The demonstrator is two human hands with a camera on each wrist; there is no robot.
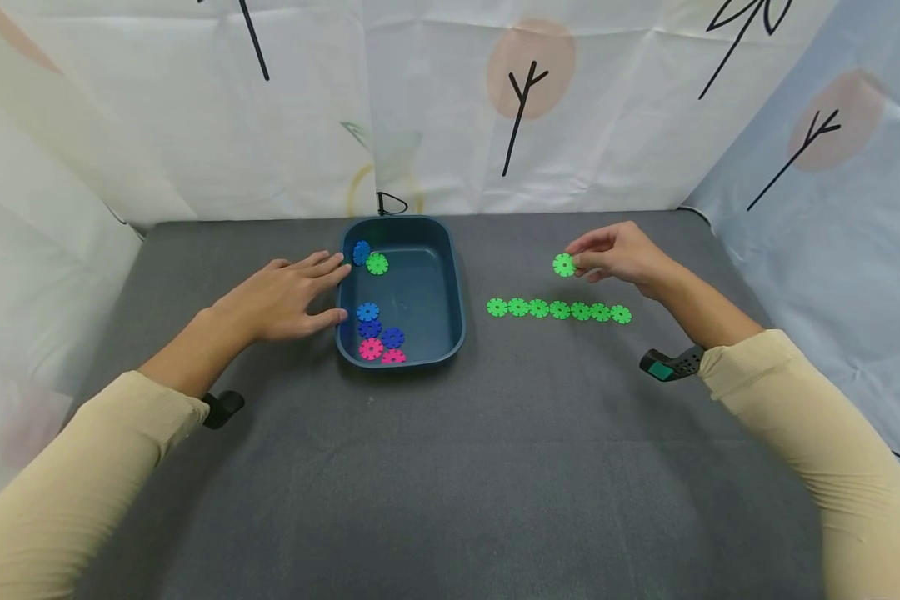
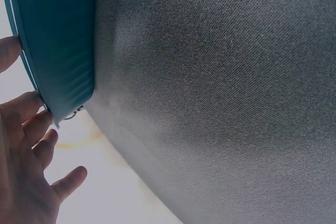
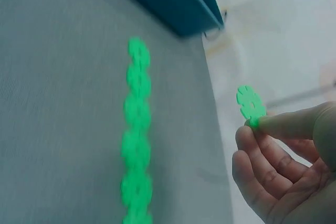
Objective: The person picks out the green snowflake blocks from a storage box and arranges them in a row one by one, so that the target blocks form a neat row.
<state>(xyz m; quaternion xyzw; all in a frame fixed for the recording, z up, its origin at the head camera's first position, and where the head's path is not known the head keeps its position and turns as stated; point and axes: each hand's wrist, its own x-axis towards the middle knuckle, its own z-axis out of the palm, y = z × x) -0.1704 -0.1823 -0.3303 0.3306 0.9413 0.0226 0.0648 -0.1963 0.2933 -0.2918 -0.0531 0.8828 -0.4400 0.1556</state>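
Between thumb and fingers, my right hand [image 1: 619,255] pinches a green notched plastic disc [image 1: 563,265], held up behind a row of several green discs [image 1: 538,308] laid edge to edge on the grey cloth. In the right wrist view the pinched disc [image 3: 251,102] is gripped at its lower edge. My left hand [image 1: 288,296] has its fingers spread, with fingertips and thumb at the left rim of a dark blue tray [image 1: 457,325]. Inside the tray lie one green disc [image 1: 377,263], several blue discs [image 1: 367,312] and pink discs [image 1: 371,348].
The grey cloth-covered table [image 1: 435,483] ends at a white printed fabric backdrop [image 1: 435,100], which also closes in both sides. Dark bands sit on both wrists, the right band [image 1: 671,365] having a green patch.
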